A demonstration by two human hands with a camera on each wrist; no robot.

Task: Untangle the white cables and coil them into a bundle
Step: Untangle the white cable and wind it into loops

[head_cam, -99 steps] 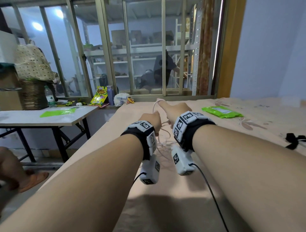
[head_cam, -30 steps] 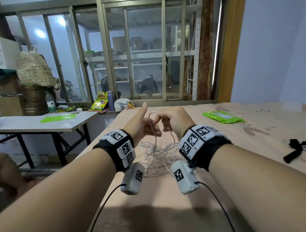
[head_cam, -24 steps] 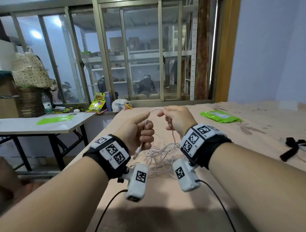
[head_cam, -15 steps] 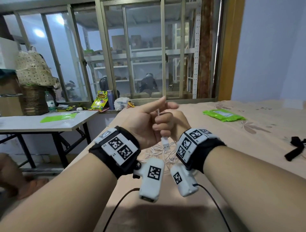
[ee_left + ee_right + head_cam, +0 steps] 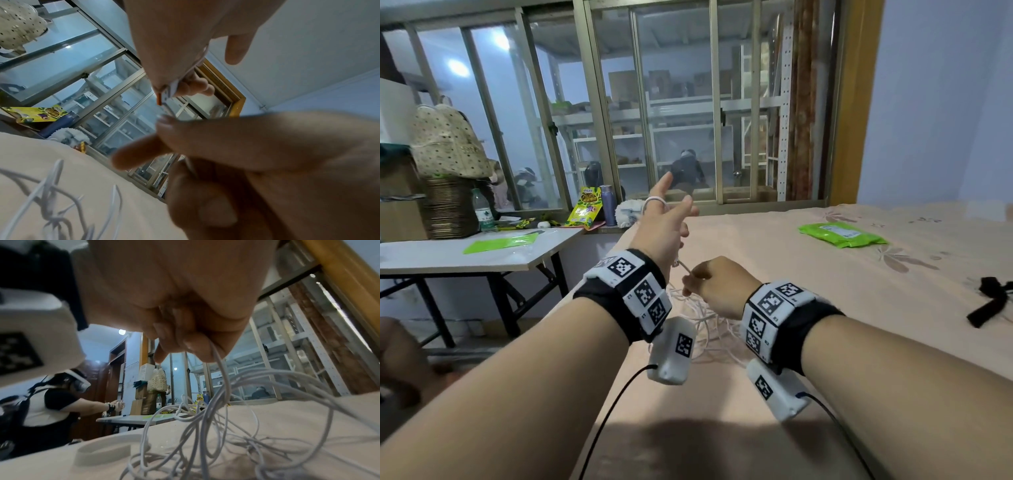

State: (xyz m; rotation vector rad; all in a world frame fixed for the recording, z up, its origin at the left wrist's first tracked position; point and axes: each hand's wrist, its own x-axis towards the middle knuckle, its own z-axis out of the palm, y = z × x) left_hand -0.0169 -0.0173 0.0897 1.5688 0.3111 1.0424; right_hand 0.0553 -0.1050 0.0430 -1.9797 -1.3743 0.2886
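Note:
A tangle of white cables (image 5: 705,329) lies on the peach bed sheet (image 5: 774,274), between my wrists. My left hand (image 5: 667,214) is raised above it, index finger and thumb stretched out. A loop of cable (image 5: 654,201) runs round those fingers. In the left wrist view its lower fingers hold the USB plug (image 5: 169,91) against the palm. Lower and to the right, my right hand (image 5: 700,279) pinches the same cable just below the plug. The right wrist view shows that pinch (image 5: 211,345) with strands hanging down to the tangle (image 5: 205,434).
A green packet (image 5: 839,234) and a black strap (image 5: 986,301) lie on the bed to the right. A white table (image 5: 465,253) with a bottle and basket stands at the left, a barred window behind. Another person (image 5: 51,402) sits beyond the bed's left side.
My left hand has risen and turned forward, with index finger and thumb now spread and cable looped over them. My right hand has dropped below it, drawing the cable down.

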